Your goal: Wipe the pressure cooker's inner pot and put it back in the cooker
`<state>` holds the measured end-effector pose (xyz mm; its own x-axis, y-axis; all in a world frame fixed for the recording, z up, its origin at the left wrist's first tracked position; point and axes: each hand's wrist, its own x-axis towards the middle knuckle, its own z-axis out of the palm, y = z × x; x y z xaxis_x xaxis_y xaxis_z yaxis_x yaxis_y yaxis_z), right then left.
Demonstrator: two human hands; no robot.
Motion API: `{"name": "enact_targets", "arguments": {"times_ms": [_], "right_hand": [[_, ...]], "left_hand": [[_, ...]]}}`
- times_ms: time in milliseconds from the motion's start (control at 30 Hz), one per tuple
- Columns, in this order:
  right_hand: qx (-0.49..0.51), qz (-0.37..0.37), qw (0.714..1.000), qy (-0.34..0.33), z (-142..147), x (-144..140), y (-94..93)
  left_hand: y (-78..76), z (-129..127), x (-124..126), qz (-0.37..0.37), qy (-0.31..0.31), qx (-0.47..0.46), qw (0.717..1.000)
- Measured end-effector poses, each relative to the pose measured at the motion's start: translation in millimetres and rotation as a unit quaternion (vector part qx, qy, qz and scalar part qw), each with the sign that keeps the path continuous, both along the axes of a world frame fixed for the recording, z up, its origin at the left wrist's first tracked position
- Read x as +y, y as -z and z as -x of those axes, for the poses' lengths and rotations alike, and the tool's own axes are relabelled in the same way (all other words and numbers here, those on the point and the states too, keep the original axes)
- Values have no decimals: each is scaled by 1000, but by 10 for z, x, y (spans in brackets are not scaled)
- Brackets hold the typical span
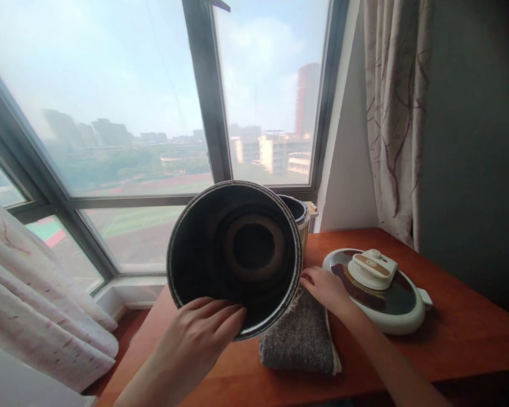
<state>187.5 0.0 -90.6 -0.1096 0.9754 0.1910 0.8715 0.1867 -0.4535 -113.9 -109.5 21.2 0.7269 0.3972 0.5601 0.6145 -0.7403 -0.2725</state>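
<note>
A dark inner pot [220, 243] with a shiny rim is tilted so that its round mouth faces me. My left hand [206, 328] is closed over the pot's lower rim, fingers inside and thumb hidden. At the pot's right edge, my right hand [324, 288] has its fingers curled against the side; part of the grip is hidden behind the pot. Below the pot and beside my right wrist, a folded grey towel [299, 339] lies on the wooden table [453, 339].
Behind the pot stands a cream cooker body [304, 232], partly hidden. A round cooker lid [375, 288] with a pale handle lies to the right on the table. Large windows [123, 113] rise behind, with curtains [392, 113] at the sides.
</note>
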Motion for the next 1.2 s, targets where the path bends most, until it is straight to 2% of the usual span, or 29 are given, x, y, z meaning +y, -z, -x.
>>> {"name": "enact_targets", "arguments": {"times_ms": [67,133,200,267,333,400,467,600,700,800,900,1067,1200], "right_hand": [[102,-54,993,20,-52,-31,-299],[279,-92,956,12,-110,-88,-722],[381,-118,917,-6,-148,-160,-1179],[357,-155,920,-35,-154,-222,-1585],[263,-223,939,-14,-136,-240,-1895],[162,-287,943,39,-117,-189,-2108],[77,-324,939,86,-115,-58,-2244],[-37,-323,938,121,-156,382,-2347],[-60,-281,949,133,-178,737,-2296],[-55,-232,961,138,-184,1013,-2172],[-45,-193,970,139,-186,1187,-2038],[13,-122,986,111,-194,1327,-1905],[30,-83,992,92,-216,1409,-1860]], "left_hand": [[-66,-52,88,16,-3,28,999],[-135,-89,197,30,-15,53,998],[-213,-118,317,37,-27,78,996],[-312,-156,439,36,-34,100,994],[-440,-210,562,28,-34,110,993],[-596,-272,693,15,-33,108,994],[-763,-324,849,-2,-36,109,993],[-1016,-363,1285,-47,-57,144,987],[-1069,-364,1654,-36,-69,155,985],[-1025,-371,1947,15,-66,152,986],[-941,-373,2138,46,-74,155,984],[-825,-340,2331,93,-54,124,986],[-791,-327,2459,118,-49,122,984]]}}
